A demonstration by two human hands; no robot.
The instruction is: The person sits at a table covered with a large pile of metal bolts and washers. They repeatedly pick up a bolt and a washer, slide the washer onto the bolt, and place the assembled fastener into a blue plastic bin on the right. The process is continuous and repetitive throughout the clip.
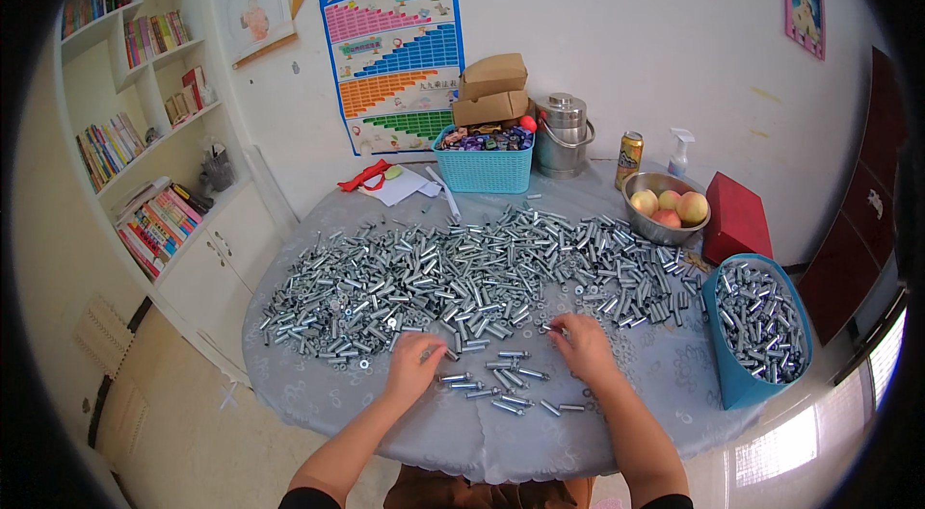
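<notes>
Near the front edge of the round table (pixel 289 384), a small loose cluster of metal bolts (pixel 501 384) lies between both hands, just apart from the big pile. Left hand (pixel 414 366) rests palm down with its fingertips on one bolt at the cluster's left side; the fingers cover whatever is under them, so can't tell if it's actually pinching anything. Right hand (pixel 581 345) is curled at the pile's edge, fingertips touching something small and silver, too tiny to make out whether it's held.

Behind them sprawls the huge heap of shiny zinc-looking bolts (pixel 462 268), with small washers scattered in it, all on a grey patterned cloth. To the right sits a blue bin (pixel 727 374) full of the same bolts, its lower side cut by the table edge. Further back: a steel bowl (pixel 650 225) of peaches, a red box (pixel 737 218), a drink can (pixel 628 158), a spray bottle (pixel 680 153), a steel pot (pixel 564 135), and a teal woven basket (pixel 482 167) with cardboard boxes (pixel 493 90) stacked on top.
</notes>
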